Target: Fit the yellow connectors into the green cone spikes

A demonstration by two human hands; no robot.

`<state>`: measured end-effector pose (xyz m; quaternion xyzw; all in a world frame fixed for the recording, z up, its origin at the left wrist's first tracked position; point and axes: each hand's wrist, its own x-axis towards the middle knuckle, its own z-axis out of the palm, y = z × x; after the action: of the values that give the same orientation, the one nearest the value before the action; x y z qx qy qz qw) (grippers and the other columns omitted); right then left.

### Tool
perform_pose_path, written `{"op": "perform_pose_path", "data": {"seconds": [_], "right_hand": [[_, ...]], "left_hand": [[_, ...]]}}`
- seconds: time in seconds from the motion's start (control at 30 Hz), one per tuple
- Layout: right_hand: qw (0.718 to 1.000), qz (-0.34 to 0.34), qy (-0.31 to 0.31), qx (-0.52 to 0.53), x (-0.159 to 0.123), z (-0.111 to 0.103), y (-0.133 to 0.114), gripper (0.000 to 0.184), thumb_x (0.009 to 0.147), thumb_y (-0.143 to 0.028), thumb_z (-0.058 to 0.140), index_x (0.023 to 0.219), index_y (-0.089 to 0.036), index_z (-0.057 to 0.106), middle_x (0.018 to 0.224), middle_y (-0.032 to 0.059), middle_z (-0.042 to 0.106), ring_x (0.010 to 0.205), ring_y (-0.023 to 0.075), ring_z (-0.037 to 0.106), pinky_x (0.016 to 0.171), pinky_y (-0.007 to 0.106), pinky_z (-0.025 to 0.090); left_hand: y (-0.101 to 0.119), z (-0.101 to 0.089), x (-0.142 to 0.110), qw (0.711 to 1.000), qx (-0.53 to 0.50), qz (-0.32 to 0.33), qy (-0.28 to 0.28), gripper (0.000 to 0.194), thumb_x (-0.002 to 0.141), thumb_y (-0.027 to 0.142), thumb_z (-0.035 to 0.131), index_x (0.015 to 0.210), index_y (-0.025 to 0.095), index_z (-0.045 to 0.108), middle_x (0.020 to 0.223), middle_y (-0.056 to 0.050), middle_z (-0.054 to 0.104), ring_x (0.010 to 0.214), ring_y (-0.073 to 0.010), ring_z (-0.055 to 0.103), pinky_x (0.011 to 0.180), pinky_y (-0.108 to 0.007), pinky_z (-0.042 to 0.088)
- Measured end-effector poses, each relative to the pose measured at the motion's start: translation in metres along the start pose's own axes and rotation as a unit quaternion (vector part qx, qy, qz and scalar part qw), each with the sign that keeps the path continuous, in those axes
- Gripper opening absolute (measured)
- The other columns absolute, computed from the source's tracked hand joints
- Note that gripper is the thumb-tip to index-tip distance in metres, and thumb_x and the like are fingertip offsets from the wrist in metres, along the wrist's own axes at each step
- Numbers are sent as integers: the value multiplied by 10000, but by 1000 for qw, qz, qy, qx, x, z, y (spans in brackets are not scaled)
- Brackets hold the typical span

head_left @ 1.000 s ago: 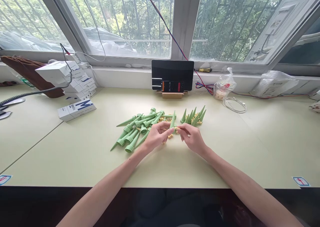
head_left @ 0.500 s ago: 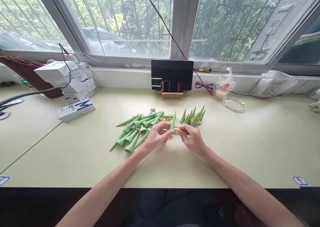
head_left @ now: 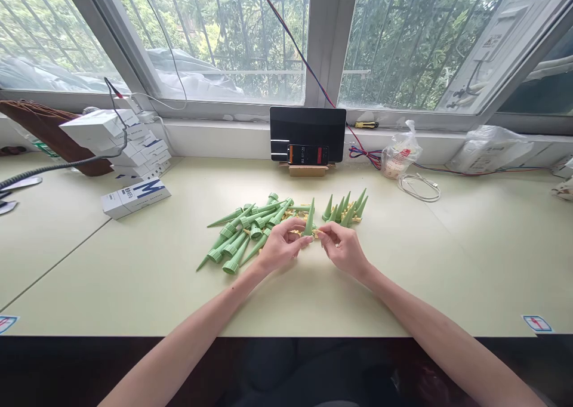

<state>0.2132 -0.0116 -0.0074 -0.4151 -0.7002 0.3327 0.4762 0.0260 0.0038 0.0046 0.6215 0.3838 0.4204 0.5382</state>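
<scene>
My left hand (head_left: 280, 246) is closed around the base of a green plastic cone spike (head_left: 308, 218), which points up. My right hand (head_left: 344, 247) pinches a small yellow part (head_left: 317, 233) right against the base of that spike. A loose pile of green spikes (head_left: 244, 231) lies on the table to the left of my hands. Just behind my right hand several green spikes (head_left: 347, 209) stand upright in a cluster. A few small yellow parts (head_left: 293, 216) lie between the two groups.
The pale green table (head_left: 134, 264) runs to a window sill. A dark tablet with a phone (head_left: 308, 135) stands at the back centre. White boxes (head_left: 128, 156) are stacked at the left. A plastic bag (head_left: 400, 153) and a coiled white cable (head_left: 419, 187) lie at the right.
Both hands have shifted very slightly up and back, still holding the spike and the yellow part together. Nothing else has moved.
</scene>
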Motion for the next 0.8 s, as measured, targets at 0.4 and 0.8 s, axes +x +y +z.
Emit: {"op": "perform_pose_path", "data": {"seconds": [0.4, 0.8], "right_hand": [[979, 113, -27, 167, 2, 2, -2, 315, 905, -469, 612, 773, -188, 553, 492, -62, 483, 348, 81, 396, 353, 228, 302], [939, 200, -57, 275, 8, -2, -1, 346, 815, -460, 703, 707, -152, 587, 554, -54, 487, 342, 53, 389, 299, 199, 279]], "left_hand": [[-6, 1, -1, 994, 97, 42, 37, 321, 760, 406, 756, 934, 174, 617, 792, 4, 602, 461, -49, 441, 399, -191, 356], [-15, 0, 0, 982, 163, 92, 41, 284, 804, 387, 729, 990, 192, 641, 559, 66, 435, 449, -74, 352, 447, -216, 330]]}}
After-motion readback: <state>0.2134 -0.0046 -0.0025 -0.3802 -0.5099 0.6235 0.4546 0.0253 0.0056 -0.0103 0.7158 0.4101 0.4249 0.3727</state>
